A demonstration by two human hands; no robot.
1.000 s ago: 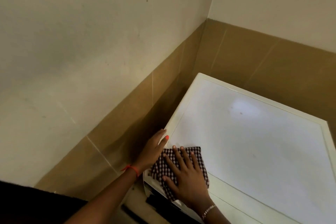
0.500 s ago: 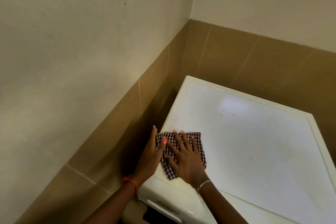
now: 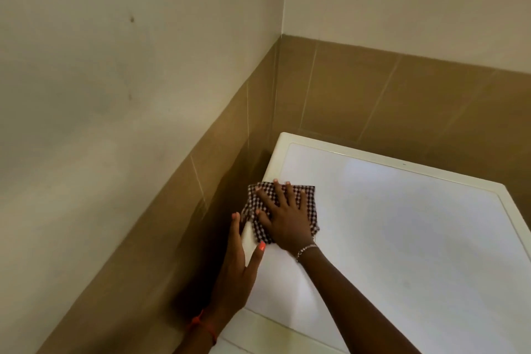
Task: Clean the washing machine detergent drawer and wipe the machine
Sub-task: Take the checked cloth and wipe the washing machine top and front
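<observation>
Nearest, the left hand (image 3: pixel 238 267) rests on the left edge of the machine (image 3: pixel 402 238), fingers straight along the side and thumb on top. Just beyond it, the right hand (image 3: pixel 287 220) presses the checked cloth (image 3: pixel 309 207) flat on the white top with fingers spread wide. The cloth lies near the far-left corner, by the tiled wall (image 3: pixel 373 100).

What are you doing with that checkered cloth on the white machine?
A person is wiping the white top of the washing machine. The right hand presses flat on the checkered cloth near the top's left edge. The left hand rests straight-fingered against that edge just beside it. The machine stands in a tiled corner.
</observation>
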